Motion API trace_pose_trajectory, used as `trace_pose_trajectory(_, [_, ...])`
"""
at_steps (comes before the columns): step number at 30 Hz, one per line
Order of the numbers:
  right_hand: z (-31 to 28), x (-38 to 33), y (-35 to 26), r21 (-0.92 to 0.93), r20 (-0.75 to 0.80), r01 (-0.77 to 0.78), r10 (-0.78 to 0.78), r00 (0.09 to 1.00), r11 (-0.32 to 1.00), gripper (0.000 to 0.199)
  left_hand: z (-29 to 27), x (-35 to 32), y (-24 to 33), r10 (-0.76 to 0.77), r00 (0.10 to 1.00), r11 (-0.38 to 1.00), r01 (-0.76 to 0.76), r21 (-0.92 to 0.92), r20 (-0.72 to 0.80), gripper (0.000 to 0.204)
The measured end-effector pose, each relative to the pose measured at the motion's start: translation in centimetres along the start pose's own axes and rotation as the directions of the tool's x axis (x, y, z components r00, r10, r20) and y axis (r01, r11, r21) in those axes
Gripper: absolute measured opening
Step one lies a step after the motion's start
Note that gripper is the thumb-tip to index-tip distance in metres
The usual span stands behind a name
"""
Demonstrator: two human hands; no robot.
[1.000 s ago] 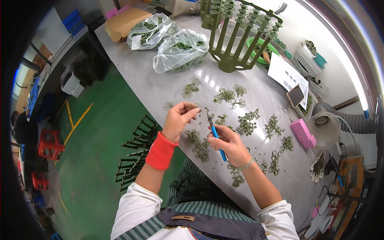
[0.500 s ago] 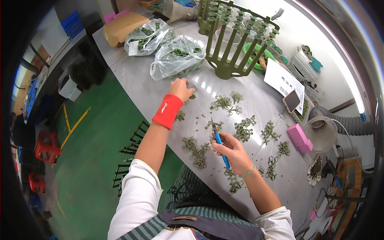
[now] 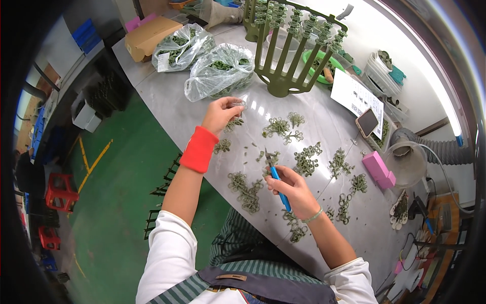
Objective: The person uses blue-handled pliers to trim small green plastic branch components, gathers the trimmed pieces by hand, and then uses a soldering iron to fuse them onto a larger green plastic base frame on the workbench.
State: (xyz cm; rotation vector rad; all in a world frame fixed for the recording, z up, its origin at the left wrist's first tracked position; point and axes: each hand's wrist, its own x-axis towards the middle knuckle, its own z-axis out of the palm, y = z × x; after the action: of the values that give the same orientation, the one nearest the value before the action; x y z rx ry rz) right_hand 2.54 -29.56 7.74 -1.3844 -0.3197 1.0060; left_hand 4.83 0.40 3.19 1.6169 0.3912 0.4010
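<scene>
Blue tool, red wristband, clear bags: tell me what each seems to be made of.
Blue tool: handle probably plastic or rubber, judging by its even, bright colour; the slim dark grey tip looks like metal.
Red wristband: likely stretchy cloth, matte, with thick soft edges.
Clear bags: thin plastic film, glossy; it wrinkles, catches highlights and lets green pieces show through.

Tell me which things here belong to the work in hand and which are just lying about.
Seemingly part of the work:
blue-handled tool, in the right hand
small ring piece, in the left hand
green ring clusters

Apparently just lying about:
phone
pink block
cardboard box
</scene>
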Motion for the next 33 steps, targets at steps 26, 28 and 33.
trace_pose_trajectory(26, [1.8, -0.4, -0.5, 0.024, 0.005, 0.155, -0.156, 0.988, 0.988, 0.051, 3.8, -12.1, 5.3, -0.143, 0.978, 0.706, 0.208, -0.677, 0.151, 0.007])
trace_pose_trajectory(28, [1.9, -0.5, -0.6, 0.025, 0.010, 0.151, -0.151, 0.988, 0.988, 0.051, 3.7, -12.3, 5.1, -0.145, 0.978, 0.703, 0.206, -0.680, 0.147, 0.007])
trace_pose_trajectory(33, [1.8, -0.1, 0.1, 0.056, 0.038, 0.145, -0.147, 0.988, 0.988, 0.049, 3.5, -12.6, 4.7, -0.167, 0.975, 0.697, 0.222, -0.682, 0.146, 0.007])
